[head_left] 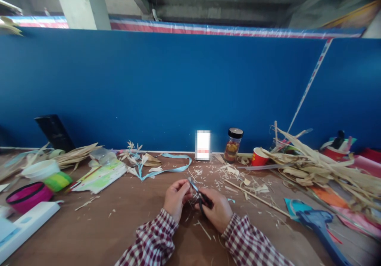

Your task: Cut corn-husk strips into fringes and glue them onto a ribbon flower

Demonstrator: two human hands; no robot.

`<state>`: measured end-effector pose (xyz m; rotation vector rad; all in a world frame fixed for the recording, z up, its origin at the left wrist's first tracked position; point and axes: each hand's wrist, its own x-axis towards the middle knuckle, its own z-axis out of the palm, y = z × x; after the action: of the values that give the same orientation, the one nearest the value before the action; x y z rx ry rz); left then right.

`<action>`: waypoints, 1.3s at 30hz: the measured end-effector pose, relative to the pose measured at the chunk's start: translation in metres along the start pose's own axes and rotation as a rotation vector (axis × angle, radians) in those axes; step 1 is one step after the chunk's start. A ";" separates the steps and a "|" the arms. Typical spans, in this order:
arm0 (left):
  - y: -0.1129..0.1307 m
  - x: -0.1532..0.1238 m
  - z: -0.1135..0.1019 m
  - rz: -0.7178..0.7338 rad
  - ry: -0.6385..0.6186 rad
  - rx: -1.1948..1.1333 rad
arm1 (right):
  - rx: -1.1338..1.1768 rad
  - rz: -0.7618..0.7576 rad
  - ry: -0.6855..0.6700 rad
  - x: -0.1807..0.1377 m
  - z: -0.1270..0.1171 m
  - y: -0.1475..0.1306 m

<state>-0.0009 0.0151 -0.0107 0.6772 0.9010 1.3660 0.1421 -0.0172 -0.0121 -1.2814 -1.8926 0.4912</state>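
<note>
My right hand [216, 209] is closed on a pair of small scissors [197, 191] with black handles, blades pointing up and left. My left hand [176, 197] is pinched just beside the blades, fingers together on a small pale piece that I cannot make out. Both hands hover low over the brown table [125, 226], near its front middle. Checked red-and-white sleeves cover both wrists. Pale straw scraps [235, 178] lie scattered just beyond the hands.
A heap of dried leaves [321, 167] fills the right side, with a red paper cup [258, 157] and a glass jar [233, 144] at the blue wall. A blue glue gun [318, 223] lies right. A light blue ribbon [166, 170], a pink bowl [28, 195] and a white box [26, 224] sit left.
</note>
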 end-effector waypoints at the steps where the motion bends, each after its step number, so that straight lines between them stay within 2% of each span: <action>1: 0.000 0.000 0.000 0.000 0.000 -0.002 | -0.002 -0.001 -0.003 0.000 0.000 0.000; 7: 0.002 -0.001 0.000 -0.025 0.023 -0.043 | 0.000 -0.007 -0.007 0.000 0.000 0.000; 15: 0.001 -0.001 -0.001 -0.060 -0.006 -0.076 | 0.031 0.002 -0.020 -0.001 0.002 0.002; 39: 0.003 -0.003 0.001 -0.069 -0.044 -0.094 | 0.046 0.011 -0.031 -0.001 0.003 0.001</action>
<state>-0.0017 0.0129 -0.0073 0.5970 0.8121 1.3191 0.1409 -0.0177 -0.0148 -1.2611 -1.8899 0.5598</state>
